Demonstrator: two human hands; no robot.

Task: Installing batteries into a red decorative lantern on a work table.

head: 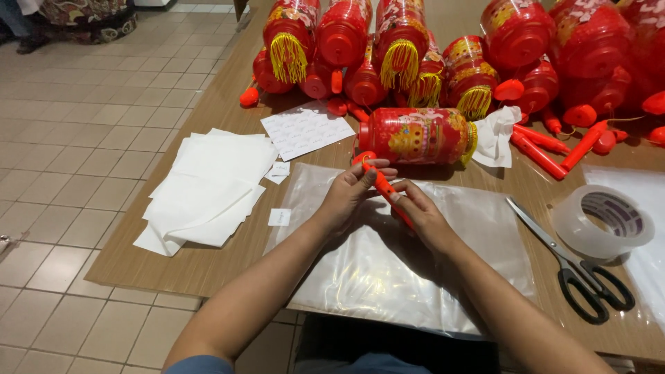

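Both hands met over the middle of the bench (208, 266), sharing one slim orange plastic stick (383, 187). Left hand (350, 190) pinched the stick's far, upper end between thumb and curled fingers; right hand (422, 216) closed around its near, lower end, so that the stick ran diagonally between them, from far left to near right. Both forearms entered from the near edge and converged, wrists slightly bent. Beneath the hands lay a glossy, crinkled clear plastic bag (360, 277), flat on the brown wood-grain surface. Just beyond the hands, a red cylindrical lantern (415, 135) with gold pattern and yellow fringe lay on its side. Farther off, more red lanterns (415, 41) were heaped together. To the left sat a stack of white paper sheets (208, 187); to the right, black-handled scissors (578, 266) and a roll of clear tape (613, 221), with loose orange sticks (540, 156) beyond.
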